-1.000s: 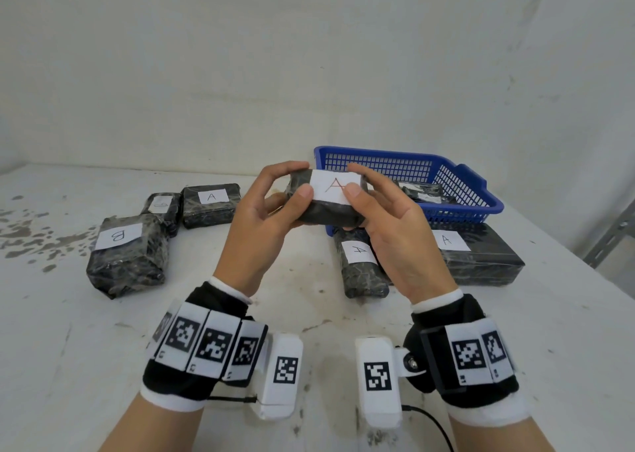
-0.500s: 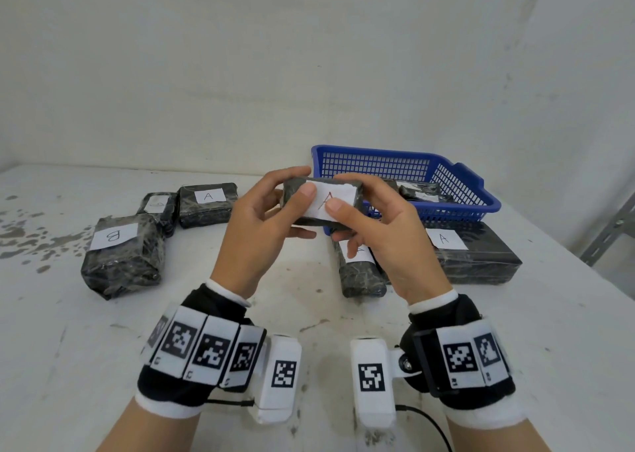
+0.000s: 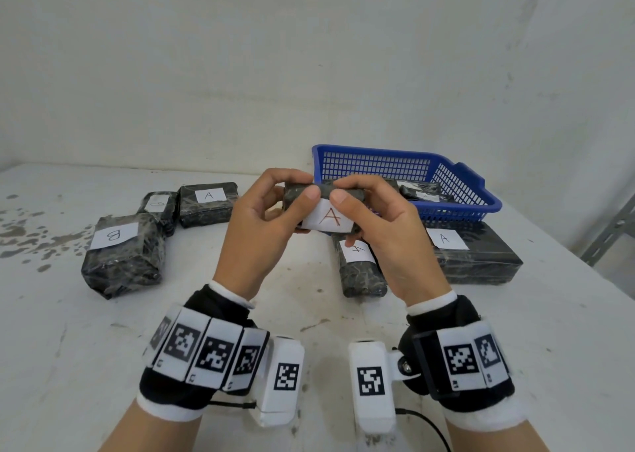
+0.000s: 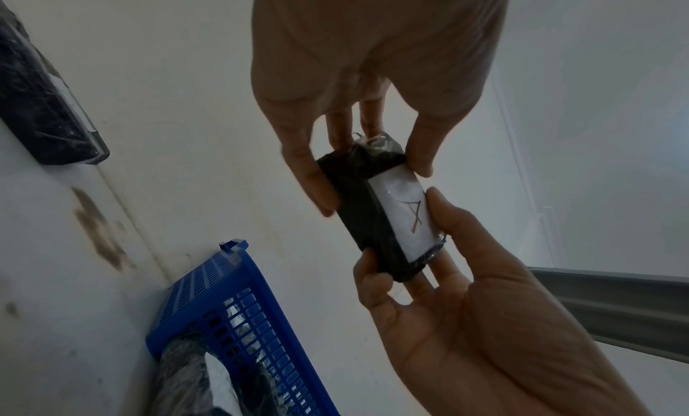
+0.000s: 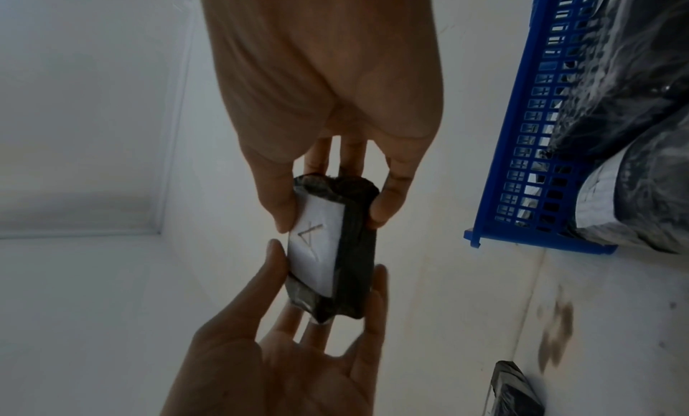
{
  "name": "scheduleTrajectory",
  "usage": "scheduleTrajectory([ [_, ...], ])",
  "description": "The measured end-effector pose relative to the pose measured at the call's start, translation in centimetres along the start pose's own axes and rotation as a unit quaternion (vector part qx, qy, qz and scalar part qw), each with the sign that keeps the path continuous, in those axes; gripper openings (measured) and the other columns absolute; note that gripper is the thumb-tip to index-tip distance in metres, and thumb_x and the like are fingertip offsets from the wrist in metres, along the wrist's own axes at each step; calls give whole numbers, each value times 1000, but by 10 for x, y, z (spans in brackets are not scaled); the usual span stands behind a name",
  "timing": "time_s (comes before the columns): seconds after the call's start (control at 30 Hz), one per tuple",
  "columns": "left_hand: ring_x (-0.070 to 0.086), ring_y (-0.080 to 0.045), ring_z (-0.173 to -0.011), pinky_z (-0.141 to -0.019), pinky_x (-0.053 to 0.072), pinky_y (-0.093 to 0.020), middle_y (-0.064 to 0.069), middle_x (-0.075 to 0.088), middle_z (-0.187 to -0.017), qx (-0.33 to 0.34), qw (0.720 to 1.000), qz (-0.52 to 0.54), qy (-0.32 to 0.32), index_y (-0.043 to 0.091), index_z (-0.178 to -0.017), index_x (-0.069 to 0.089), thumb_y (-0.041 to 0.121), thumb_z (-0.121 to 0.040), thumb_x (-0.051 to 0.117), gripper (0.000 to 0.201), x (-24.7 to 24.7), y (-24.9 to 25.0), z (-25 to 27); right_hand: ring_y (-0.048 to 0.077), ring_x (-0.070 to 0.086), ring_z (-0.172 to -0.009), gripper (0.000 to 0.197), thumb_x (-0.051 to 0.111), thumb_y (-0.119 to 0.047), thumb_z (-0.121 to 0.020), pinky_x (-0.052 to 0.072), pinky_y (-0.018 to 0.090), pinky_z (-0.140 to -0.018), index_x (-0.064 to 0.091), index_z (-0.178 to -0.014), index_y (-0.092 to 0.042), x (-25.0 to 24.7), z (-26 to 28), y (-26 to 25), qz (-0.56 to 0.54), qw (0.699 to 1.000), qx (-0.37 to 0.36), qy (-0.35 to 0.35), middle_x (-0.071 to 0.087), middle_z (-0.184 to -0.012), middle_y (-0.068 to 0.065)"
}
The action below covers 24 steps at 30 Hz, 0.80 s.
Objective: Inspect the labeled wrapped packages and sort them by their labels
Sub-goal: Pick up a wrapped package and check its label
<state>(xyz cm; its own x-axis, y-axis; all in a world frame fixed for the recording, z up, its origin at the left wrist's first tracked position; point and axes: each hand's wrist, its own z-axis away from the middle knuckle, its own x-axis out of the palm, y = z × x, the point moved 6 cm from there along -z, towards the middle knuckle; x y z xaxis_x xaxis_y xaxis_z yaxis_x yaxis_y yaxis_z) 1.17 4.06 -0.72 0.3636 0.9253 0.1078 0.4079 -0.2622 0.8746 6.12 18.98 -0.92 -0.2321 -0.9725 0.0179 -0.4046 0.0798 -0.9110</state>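
I hold a small black wrapped package (image 3: pixel 326 216) up over the middle of the table, its white label with a red "A" facing me. My left hand (image 3: pixel 302 187) pinches its left end, thumb in front and fingers over the top. My right hand (image 3: pixel 347 188) pinches the right end the same way. The left wrist view shows the package (image 4: pixel 380 216) held at both ends, as does the right wrist view, label (image 5: pixel 317 245) showing. On the left lie a "B" package (image 3: pixel 120 252), a small package (image 3: pixel 158 206) and an "A" package (image 3: pixel 208 200). Two "A" packages (image 3: pixel 360 269) (image 3: pixel 474 255) lie on the right.
A blue mesh basket (image 3: pixel 457 183) stands at the back right with more wrapped packages (image 3: pixel 419 190) inside. The white table (image 3: pixel 103 348) has dark stains at its far left. A grey metal frame (image 3: pixel 608 235) stands past the right edge.
Both hands have rolled the package towards me, so the "A" label moved from its top to the face turned at me. The thumbs shifted up to the upper edge.
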Motion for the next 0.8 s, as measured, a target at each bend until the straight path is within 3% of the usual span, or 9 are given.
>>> scheduleTrajectory([
  [0.07,70,-6,-80,-66,58,-25,8,72,-95,-12,1000,-5,4,22,-114,59,36,-75,67,43,0,-1,0,23,68,-91,18,71,-20,-88,58,34,-76,69,-106,-21,-1,0,0,-7,1000,-2,-1,71,-112,7],
  [0.13,70,-8,-79,-67,58,-28,8,71,-97,-11,1000,4,5,19,-116,58,32,-74,68,45,0,0,0,26,70,-102,30,72,-26,-85,58,36,-90,67,-115,-21,-1,-1,1,-19,1000,-1,3,70,-116,8],
  [0.27,70,-14,-87,-75,57,-28,-1,70,-102,1,1000,30,3,15,-109,61,23,-82,73,30,-2,2,-2,19,72,-102,32,69,-17,-89,56,26,-86,65,-121,-15,0,-1,-2,-27,1000,-6,4,73,-115,8],
  [0.4,68,-25,-98,-79,57,-35,-9,67,-110,11,999,35,7,14,-105,63,23,-85,65,23,-4,1,-3,35,68,-105,32,66,-28,-88,58,41,-93,68,-118,-18,0,0,-4,-23,1000,-11,0,73,-114,12],
  [0.5,66,-27,-100,-81,57,-38,-6,67,-105,16,999,34,5,11,-106,64,31,-85,65,28,-5,2,-3,27,70,-86,21,63,-25,-93,61,36,-77,70,-113,-22,-1,-1,-4,-3,1000,-6,0,71,-112,11],
  [0.6,67,-22,-96,-81,58,-40,-6,67,-103,19,999,25,6,8,-104,64,25,-88,63,24,-4,3,-3,18,65,-70,15,60,-21,-97,55,27,-60,72,-107,-20,-2,0,-5,-5,1000,-5,6,69,-104,9],
  [0.7,68,-12,-93,-79,58,-34,-6,67,-105,25,1000,11,9,7,-101,62,19,-90,63,16,-2,4,-1,15,62,-69,19,65,-28,-90,53,26,-60,72,-102,-15,-2,0,-3,-6,1000,0,14,68,-95,7],
  [0.8,68,-8,-94,-78,56,-26,-3,68,-106,28,1000,11,2,10,-95,63,16,-86,64,11,0,6,0,13,61,-71,5,68,-20,-92,53,27,-63,71,-95,-17,-2,0,-3,10,1000,-8,12,68,-91,6],
])
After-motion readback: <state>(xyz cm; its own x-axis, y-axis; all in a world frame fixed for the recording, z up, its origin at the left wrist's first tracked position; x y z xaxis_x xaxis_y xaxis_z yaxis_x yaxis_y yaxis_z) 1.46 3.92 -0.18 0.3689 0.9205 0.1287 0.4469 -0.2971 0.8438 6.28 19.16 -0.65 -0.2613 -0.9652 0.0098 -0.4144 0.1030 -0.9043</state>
